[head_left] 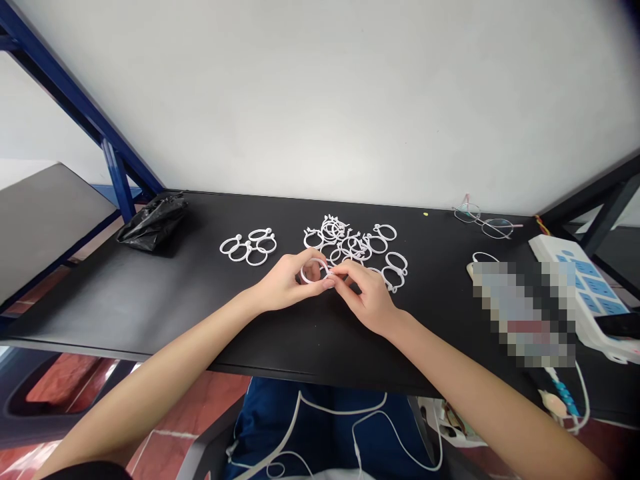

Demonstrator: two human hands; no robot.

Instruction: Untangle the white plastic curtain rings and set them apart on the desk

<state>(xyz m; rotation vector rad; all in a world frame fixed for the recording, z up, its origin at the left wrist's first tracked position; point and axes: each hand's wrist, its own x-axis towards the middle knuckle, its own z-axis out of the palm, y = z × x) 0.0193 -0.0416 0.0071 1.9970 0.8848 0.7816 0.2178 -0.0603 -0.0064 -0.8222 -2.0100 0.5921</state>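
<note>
Between my two hands, just above the black desk, is a white plastic curtain ring (305,275). My left hand (293,280) is closed around its left side, thumb below and fingers above. At the ring's right side, the thumb and fingers of my right hand (364,293) pinch it near its clasp; the fingertips hide the clasp itself. Behind my hands lies a loose pile of similar white rings (354,248), several with small prongs or clips showing. To the left, a smaller group of white rings (249,248) lies flat and overlapping.
On the black desk (175,287), a crumpled black plastic bag (154,221) lies at the far left. Eyeglasses (483,221) rest at the back right. A blurred-out phone-like object (523,313) and a white power strip (583,287) sit at the right. White cables (295,427) cross my lap.
</note>
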